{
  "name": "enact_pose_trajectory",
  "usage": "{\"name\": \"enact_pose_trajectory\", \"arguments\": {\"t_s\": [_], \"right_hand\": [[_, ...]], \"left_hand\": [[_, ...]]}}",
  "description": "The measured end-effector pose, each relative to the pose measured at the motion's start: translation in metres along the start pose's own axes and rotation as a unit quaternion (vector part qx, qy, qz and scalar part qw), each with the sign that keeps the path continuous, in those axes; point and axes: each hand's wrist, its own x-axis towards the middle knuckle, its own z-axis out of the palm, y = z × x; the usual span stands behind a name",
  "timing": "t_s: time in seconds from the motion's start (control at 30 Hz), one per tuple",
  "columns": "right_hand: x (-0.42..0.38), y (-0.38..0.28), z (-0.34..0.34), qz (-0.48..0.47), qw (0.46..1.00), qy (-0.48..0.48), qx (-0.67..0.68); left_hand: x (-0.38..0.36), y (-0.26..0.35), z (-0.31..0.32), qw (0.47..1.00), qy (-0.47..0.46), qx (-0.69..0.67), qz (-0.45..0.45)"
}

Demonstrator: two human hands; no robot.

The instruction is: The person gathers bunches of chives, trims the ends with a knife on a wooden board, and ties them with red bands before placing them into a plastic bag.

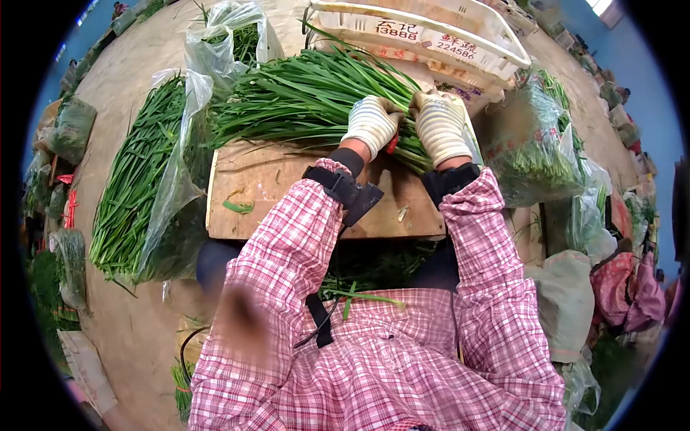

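Observation:
A large bunch of long green leafy stalks lies across a wooden board, its leaf tips pointing left. My left hand, in a striped white glove, is closed at the near side of the bunch, beside a bit of red band. On the right end of the bunch rests my right hand, gloved too, with its fingers bent together at the stalks. What the fingertips of both hands pinch is too small to make out. A few loose leaf scraps lie on the board.
Behind the board stands a white plastic crate. Plastic bags of green stalks are at the left, the back left and the right. A grey-green sack lies at the lower right. More bundles line both sides of the floor.

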Motion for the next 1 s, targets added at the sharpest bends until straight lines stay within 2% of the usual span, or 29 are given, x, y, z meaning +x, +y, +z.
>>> {"name": "enact_pose_trajectory", "arguments": {"t_s": [0.03,0.07,0.17,0.2,0.23,0.3,0.37,0.4,0.5,0.53,0.57,0.6,0.63,0.7,0.87,0.93,1.0], "right_hand": [[0.003,-0.002,0.003,0.02,0.997,0.007,-0.069],[0.007,-0.008,-0.002,0.047,0.995,-0.036,-0.086],[0.004,-0.02,-0.017,0.036,0.992,-0.035,-0.113],[-0.005,-0.024,-0.013,0.033,0.996,0.054,-0.06],[-0.013,-0.028,-0.009,0.09,0.996,0.029,-0.007],[-0.03,-0.029,0.005,0.11,0.986,0.111,0.06],[-0.038,-0.025,0.016,0.107,0.983,0.122,0.086],[-0.042,-0.023,0.018,0.091,0.977,0.141,0.13],[-0.052,-0.018,0.02,0.07,0.963,0.162,0.202],[-0.058,-0.017,0.02,0.028,0.956,0.192,0.218],[-0.063,-0.019,0.02,-0.016,0.946,0.221,0.235],[-0.068,-0.02,0.019,-0.02,0.942,0.205,0.265],[-0.074,-0.02,0.019,-0.017,0.941,0.202,0.271],[-0.08,-0.023,0.009,-0.041,0.942,0.19,0.275],[-0.081,-0.025,0.009,-0.13,0.941,0.22,0.224],[-0.081,-0.026,0.008,-0.142,0.94,0.22,0.219],[-0.081,-0.026,0.012,-0.15,0.942,0.224,0.202]], "left_hand": [[0.0,0.001,0.0,1.0,0.002,-0.004,0.002],[0.0,0.002,-0.001,1.0,0.0,0.022,0.012],[-0.005,0.004,-0.002,0.994,0.008,0.092,0.063],[-0.005,0.005,0.0,0.991,0.017,0.116,0.071],[-0.006,0.005,0.002,0.987,0.025,0.139,0.079],[-0.016,0.008,-0.007,0.947,0.041,0.252,0.196],[-0.023,0.014,-0.026,0.925,-0.047,0.315,0.21],[-0.022,0.006,-0.025,0.914,-0.024,0.33,0.236],[-0.031,0.022,-0.037,0.937,-0.054,0.299,0.171],[-0.03,0.024,-0.036,0.937,-0.055,0.3,0.171],[-0.03,0.025,-0.035,0.959,-0.053,0.233,0.154],[-0.03,0.025,-0.035,0.976,-0.052,0.165,0.135],[-0.031,0.024,-0.033,0.975,-0.055,0.169,0.13],[-0.028,0.021,-0.028,0.97,-0.057,0.151,0.179],[-0.012,0.013,-0.02,0.971,-0.094,0.158,0.153],[-0.009,0.017,-0.022,0.954,-0.126,0.217,0.163],[-0.008,0.022,-0.024,0.918,-0.126,0.266,0.267]]}}
